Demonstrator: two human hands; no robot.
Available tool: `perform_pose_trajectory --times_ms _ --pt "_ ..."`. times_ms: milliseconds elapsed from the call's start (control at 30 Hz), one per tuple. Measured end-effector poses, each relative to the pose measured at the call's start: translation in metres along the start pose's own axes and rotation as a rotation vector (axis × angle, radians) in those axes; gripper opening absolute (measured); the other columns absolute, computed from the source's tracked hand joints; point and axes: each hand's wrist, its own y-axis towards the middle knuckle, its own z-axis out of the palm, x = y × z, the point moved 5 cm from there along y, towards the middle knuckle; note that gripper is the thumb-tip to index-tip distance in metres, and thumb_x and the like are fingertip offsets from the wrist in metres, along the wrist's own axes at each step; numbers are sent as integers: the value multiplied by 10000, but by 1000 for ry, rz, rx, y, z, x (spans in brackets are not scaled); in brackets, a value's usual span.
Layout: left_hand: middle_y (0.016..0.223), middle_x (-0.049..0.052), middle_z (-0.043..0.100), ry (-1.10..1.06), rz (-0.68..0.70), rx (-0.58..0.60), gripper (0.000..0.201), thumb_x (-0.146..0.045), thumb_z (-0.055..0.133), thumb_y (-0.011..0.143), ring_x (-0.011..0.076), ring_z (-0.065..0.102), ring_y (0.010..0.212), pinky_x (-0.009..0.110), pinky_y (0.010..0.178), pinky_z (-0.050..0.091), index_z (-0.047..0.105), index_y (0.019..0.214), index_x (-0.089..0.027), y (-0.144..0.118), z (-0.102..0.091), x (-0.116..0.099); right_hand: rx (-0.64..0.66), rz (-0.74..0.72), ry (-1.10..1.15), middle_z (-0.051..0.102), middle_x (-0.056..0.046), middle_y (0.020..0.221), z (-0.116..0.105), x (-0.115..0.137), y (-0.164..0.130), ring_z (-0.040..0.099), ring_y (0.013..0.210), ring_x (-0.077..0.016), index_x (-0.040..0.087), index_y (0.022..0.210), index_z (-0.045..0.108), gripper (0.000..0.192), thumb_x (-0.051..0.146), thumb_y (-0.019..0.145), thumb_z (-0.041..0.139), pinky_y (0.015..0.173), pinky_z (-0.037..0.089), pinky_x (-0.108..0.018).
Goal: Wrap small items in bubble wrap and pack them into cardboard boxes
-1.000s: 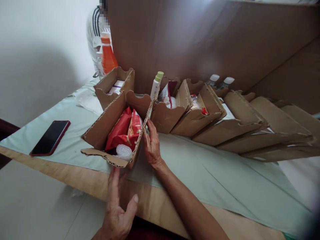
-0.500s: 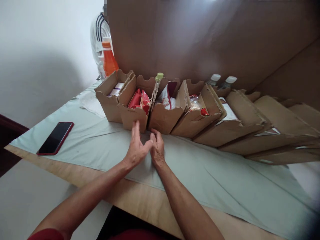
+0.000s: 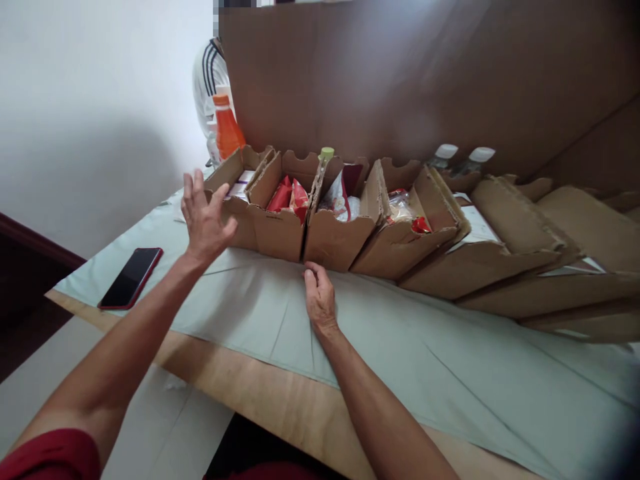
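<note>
My left hand (image 3: 206, 220) is raised with its fingers spread and holds nothing. It is in front of the leftmost cardboard box (image 3: 237, 230), which has white and purple packs (image 3: 241, 185) inside; I cannot tell whether it touches the box. My right hand (image 3: 321, 297) rests on the green cloth (image 3: 380, 333), fingers loosely curled together, with nothing visible in it. Its fingertips are close to the lower front of the third box (image 3: 340, 240), where a white and maroon packet (image 3: 343, 193) stands. Between the hands is a box (image 3: 280, 233) with red packets (image 3: 289, 195).
More cardboard boxes (image 3: 435, 273) lean in a row to the right. Behind the row stand an orange bottle (image 3: 229, 130) and white-capped bottles (image 3: 480, 159). A phone (image 3: 131, 279) lies at the left. A person in a white striped sleeve (image 3: 207, 73) is beyond the large cardboard panel (image 3: 350, 80).
My left hand has left the front of the second box, moving left and up, and its fingers have spread. My right hand has stayed nearly in place. The view has shifted slightly.
</note>
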Motion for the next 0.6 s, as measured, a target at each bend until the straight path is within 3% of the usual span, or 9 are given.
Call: perform_pose_trajectory --times_ms 67,133,367,467,600 --pt "1729 66 300 51 -1 71 290 -137 689 756 434 49 1632 673 1288 40 756 1033 -191 18 -6 8 -4 -6 -5 764 -98 1144 0 0 1 699 1053 -255 214 1158 692 385 484 963 498 995 521 -436" --pt "1699 22 367 36 49 99 90 -160 669 816 423 70 1631 666 1289 30 747 854 -186 18 -14 5 -8 -10 -12 763 -103 1137 -1 -1 1 698 1046 -257 207 1158 695 393 487 961 501 990 523 -438" --pt "1658 -97 437 -52 232 62 94 -143 746 793 373 118 1632 653 1297 -49 716 748 -219 -45 -77 -27 -12 -34 -9 774 -85 1094 0 -2 3 695 996 -238 214 1120 718 357 464 944 533 963 531 -412" --pt "1629 -92 481 -96 278 154 131 -152 745 788 386 148 1630 651 1303 -98 693 707 -240 -64 -86 -64 -27 -37 -6 774 -89 1110 1 -5 5 692 1010 -243 211 1113 723 346 450 938 544 977 524 -424" --pt "1595 -45 528 -197 322 341 163 -227 613 934 377 139 1633 689 1278 -155 699 801 -263 -83 -65 -140 -36 -45 -5 768 -95 1121 0 -9 8 686 1051 -248 193 1121 716 349 463 982 545 1003 519 -456"
